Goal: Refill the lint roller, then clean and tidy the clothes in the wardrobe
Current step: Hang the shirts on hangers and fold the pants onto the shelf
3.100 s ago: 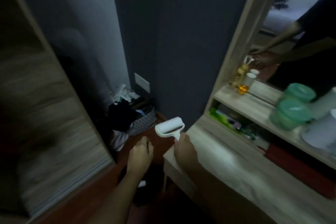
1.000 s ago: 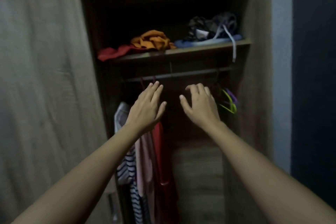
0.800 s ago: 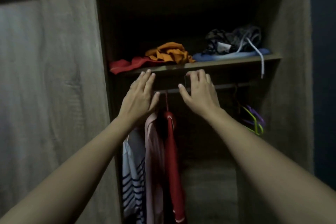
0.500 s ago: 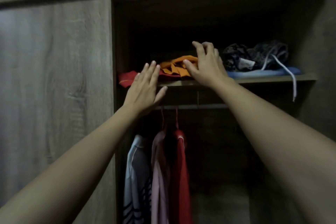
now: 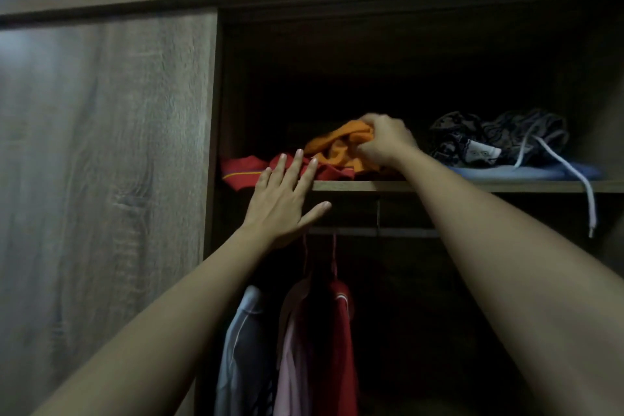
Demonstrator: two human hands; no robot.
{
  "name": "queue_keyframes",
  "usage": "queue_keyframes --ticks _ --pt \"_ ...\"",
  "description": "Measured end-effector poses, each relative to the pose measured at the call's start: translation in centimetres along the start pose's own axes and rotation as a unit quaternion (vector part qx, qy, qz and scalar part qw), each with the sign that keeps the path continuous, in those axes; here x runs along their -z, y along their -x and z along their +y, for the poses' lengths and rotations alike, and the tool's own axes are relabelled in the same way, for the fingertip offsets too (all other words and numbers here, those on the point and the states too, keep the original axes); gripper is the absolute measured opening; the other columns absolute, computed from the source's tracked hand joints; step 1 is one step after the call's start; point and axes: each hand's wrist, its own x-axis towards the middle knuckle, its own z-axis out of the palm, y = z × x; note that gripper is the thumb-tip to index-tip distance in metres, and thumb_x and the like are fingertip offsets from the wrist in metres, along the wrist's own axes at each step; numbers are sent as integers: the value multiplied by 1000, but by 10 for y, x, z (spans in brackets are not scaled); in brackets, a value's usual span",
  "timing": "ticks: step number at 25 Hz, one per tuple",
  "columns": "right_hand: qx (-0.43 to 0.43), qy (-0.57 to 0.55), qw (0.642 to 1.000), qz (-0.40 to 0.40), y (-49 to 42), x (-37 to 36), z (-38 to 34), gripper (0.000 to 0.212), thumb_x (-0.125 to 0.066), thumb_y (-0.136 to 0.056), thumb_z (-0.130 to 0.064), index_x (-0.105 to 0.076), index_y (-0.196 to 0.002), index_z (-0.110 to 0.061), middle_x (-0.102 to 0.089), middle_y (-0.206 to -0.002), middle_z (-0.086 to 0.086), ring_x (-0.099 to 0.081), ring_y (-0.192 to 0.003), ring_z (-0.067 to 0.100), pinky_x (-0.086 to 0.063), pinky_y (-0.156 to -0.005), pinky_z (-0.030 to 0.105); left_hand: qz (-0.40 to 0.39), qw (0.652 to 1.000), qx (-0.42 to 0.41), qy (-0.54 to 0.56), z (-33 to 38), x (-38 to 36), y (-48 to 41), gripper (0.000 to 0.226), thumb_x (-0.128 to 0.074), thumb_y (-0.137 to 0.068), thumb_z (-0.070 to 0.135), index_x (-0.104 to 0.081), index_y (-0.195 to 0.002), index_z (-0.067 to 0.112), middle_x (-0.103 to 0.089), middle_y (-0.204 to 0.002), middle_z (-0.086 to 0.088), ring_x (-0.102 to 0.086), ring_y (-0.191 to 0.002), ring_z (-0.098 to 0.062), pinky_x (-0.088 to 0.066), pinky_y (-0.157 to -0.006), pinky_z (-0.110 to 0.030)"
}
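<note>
A crumpled orange garment (image 5: 337, 145) lies on the wardrobe's upper shelf (image 5: 371, 185), partly on top of a red garment (image 5: 246, 170). My right hand (image 5: 385, 142) grips the orange garment, fingers curled into the cloth. My left hand (image 5: 287, 199) is held flat with straight fingers in front of the shelf edge, its fingertips over the red garment. Below the shelf, a white, a pink and a red garment (image 5: 339, 348) hang from the rail (image 5: 371, 231). The lint roller is not in view.
A dark patterned bundle (image 5: 496, 138) with a white drawstring sits on a blue item (image 5: 526, 172) at the shelf's right. The sliding wooden door (image 5: 101, 179) covers the wardrobe's left half. The space under the rail on the right is dark.
The lint roller left my right hand earlier. Both hands rose from the rail to the shelf; my right hand has closed on the orange garment, and my left hand edged up to the red one.
</note>
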Motion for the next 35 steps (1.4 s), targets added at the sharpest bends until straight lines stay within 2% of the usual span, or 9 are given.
queue_keyframes --ticks 6,12,15,17,19,24,29,32,35 --pt "51 -11 966 254 -4 63 4 35 -57 -81 -5 -61 -111 -22 -57 -115 9 -56 -104 24 -48 -89 35 21 1000 -4 8 2 -3 0 77 -10 -82 72 16 -141 30 10 -158 -8 5 -146 -27 -5 -117 -44" --pt "102 264 952 -115 15 83 -4 42 -74 -68 -43 -61 -106 -30 -24 -144 2 -20 -134 28 -19 -105 61 31 999 -26 0 -5 -3 -2 78 3 -79 72 8 -145 31 22 -150 -4 4 -146 -26 -8 -116 -43" --pt "28 136 968 -211 13 66 1 78 -80 -63 -39 -38 -128 -36 -8 -154 4 -18 -139 32 -25 -109 51 33 999 -27 7 -5 -3 -1 77 8 -76 74 11 -141 31 24 -148 -3 4 -146 -25 -7 -116 -43" --pt "14 79 958 -277 14 52 7 99 -81 -62 -35 -21 -140 -42 -22 -150 3 -26 -137 28 -27 -111 45 24 999 -25 7 -5 -1 -1 74 1 -79 71 12 -140 31 25 -147 -3 5 -146 -23 -6 -117 -41" --pt "38 108 949 -294 20 42 9 87 -80 -65 -35 -30 -136 -42 -43 -129 -4 -40 -122 18 -35 -105 40 14 999 -28 7 -6 1 -1 76 2 -78 71 13 -140 30 25 -147 -2 5 -146 -22 -6 -117 -41" --pt "133 157 969 -137 34 66 5 22 -71 -73 -28 -56 -84 -38 -61 -91 -7 -61 -95 22 -50 -79 37 -11 999 -39 9 -10 1 -2 87 12 -71 78 10 -145 31 20 -153 -4 5 -146 -22 -5 -116 -41" --pt "250 300 898 200 50 94 -5 28 -61 -84 -27 -55 -111 -25 -59 -104 6 -62 -87 31 -46 -64 36 -42 998 -40 20 -10 10 0 91 8 -68 83 17 -143 32 17 -157 -5 9 -146 -20 1 -116 -40" --pt "274 324 877 224 59 117 -9 32 -64 -84 -28 -55 -114 -18 -61 -105 13 -62 -83 35 -51 -65 40 -41 989 -1 139 -2 28 2 88 -9 -70 84 22 -139 39 14 -158 -3 6 -146 -19 2 -116 -43" --pt "250 308 901 175 76 141 -21 33 -64 -83 -34 -54 -112 -23 -58 -101 7 -60 -86 30 -51 -71 42 86 946 17 312 28 66 -3 96 -32 -73 78 11 -147 34 4 -160 -1 -1 -146 -16 -4 -116 -45"
